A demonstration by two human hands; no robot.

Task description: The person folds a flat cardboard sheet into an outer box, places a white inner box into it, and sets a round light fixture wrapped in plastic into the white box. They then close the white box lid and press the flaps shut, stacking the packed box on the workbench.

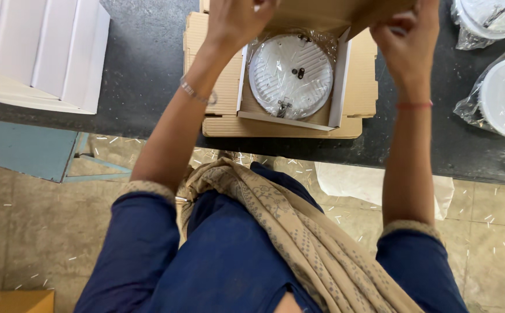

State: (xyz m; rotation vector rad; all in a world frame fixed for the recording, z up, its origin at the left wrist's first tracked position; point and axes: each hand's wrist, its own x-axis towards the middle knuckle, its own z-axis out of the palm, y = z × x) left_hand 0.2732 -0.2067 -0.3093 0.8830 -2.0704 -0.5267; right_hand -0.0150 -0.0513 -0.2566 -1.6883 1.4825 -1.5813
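Observation:
A round white lamp fitting (291, 74) wrapped in clear plastic lies inside an open white box (340, 87), which rests on flattened brown cardboard (357, 81) on a dark worktop (142, 64). My left hand (238, 20) and my right hand (406, 35) both grip the far brown cardboard flap (316, 13) above the box, one at each end. A metal bracelet is on my left wrist and a red thread on my right wrist.
Two more plastic-wrapped round fittings (504, 95) lie at the worktop's right end. A stack of white boxes (44, 52) stands at the left. Below the worktop edge are a tiled floor with scraps, a blue board (26, 148) and a white sheet (362, 182).

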